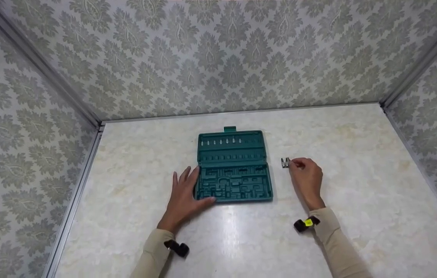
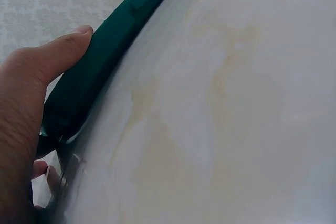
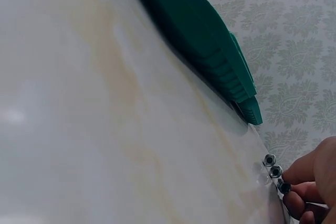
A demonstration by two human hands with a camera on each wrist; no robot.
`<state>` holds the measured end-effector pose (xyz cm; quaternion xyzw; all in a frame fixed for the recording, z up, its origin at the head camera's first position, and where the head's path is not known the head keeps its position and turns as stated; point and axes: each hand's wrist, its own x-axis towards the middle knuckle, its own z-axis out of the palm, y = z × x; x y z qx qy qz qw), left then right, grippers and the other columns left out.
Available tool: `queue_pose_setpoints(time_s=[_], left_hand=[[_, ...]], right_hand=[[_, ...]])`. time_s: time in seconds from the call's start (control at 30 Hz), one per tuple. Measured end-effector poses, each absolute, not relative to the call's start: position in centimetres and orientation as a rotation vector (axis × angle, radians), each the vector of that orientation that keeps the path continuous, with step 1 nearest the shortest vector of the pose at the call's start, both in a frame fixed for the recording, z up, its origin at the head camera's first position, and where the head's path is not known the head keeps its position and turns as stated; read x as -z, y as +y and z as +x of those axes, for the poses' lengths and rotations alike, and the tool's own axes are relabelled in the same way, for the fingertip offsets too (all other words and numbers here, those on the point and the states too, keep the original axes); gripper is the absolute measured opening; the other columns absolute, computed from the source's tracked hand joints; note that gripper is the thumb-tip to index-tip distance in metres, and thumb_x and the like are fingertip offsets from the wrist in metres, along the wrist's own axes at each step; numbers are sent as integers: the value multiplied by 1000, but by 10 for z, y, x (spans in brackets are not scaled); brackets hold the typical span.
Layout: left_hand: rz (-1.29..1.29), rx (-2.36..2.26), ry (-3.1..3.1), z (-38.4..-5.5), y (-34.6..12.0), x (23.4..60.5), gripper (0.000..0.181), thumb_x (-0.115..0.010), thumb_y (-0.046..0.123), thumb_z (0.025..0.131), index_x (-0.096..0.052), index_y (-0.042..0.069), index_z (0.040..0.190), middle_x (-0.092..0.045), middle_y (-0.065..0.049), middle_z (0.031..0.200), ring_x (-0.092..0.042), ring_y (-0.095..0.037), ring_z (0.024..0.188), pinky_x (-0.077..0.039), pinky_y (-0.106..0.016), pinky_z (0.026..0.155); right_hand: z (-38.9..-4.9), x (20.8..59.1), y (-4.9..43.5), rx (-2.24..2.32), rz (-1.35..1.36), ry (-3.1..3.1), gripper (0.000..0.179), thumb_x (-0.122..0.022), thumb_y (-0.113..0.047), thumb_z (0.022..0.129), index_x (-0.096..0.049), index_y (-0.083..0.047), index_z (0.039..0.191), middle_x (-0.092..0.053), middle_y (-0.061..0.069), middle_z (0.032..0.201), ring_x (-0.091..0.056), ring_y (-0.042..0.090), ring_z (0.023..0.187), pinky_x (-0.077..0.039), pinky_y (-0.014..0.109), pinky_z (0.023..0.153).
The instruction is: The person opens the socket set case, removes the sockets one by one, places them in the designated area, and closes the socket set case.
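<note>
A green plastic tool case (image 1: pixel 241 199) lies open and flat on the table, its lid away from me. Several small silver bits (image 1: pixel 221 141) stand in a row in the lid. My left hand (image 1: pixel 181 197) rests at the case's left side, fingers spread and fairly straight, the thumb (image 2: pixel 71 51) along the front edge. To the right of the case, my right hand (image 1: pixel 307 177) pinches a small metal bit (image 3: pixel 284 188) between thumb and fingers. Two more metal bits (image 3: pixel 275 171) are lined up beside it, their round, hollow ends showing in the right wrist view.
The lower half of the case has moulded recesses (image 1: pixel 247 189). A latch tab (image 1: pixel 230 129) sticks out from the lid's far edge. The pale marbled table (image 1: pixel 361 173) is bounded by patterned walls (image 1: pixel 233 58) at the back and both sides.
</note>
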<state>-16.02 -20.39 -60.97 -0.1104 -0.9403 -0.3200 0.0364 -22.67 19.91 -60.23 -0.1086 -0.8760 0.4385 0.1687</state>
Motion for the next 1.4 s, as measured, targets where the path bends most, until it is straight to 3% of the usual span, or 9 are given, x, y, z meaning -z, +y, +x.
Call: queue_pose_setpoints(time_s=[0.4,0.6,1.07,1.4], left_hand=[[-320,1014,-2897,-167,-200,609,123,-76,84,81,-28,24,177,-27,-14,181,-16,-33,170,8,-56,136],[-321,999,-2893,-168,-205,611,123,-76,85,81,-29,22,177,-30,-14,180,-18,-32,169,9,-55,136],[-323,1000,-2891,-163,-205,613,123,-78,82,82,-28,22,177,-34,-14,178,-19,-33,169,10,-54,136],[-331,1000,-2882,-163,-204,611,123,-80,80,81,-29,20,177,-37,-14,177,-21,-35,168,9,-58,136]], right_hand=[[-230,586,204,-1431,-269,-2347,16,-78,-13,102,-85,0,109,-79,16,101,-67,22,87,-49,24,77],[-237,575,189,-1534,-58,-2430,21,-79,-14,103,-83,1,116,-79,15,110,-66,23,93,-51,21,77],[-265,562,153,-1540,359,-2622,25,-77,-13,104,-79,3,123,-75,16,118,-68,29,104,-57,44,92],[-293,551,126,-1434,567,-2748,30,-75,-15,106,-76,4,129,-73,17,119,-69,30,107,-59,50,97]])
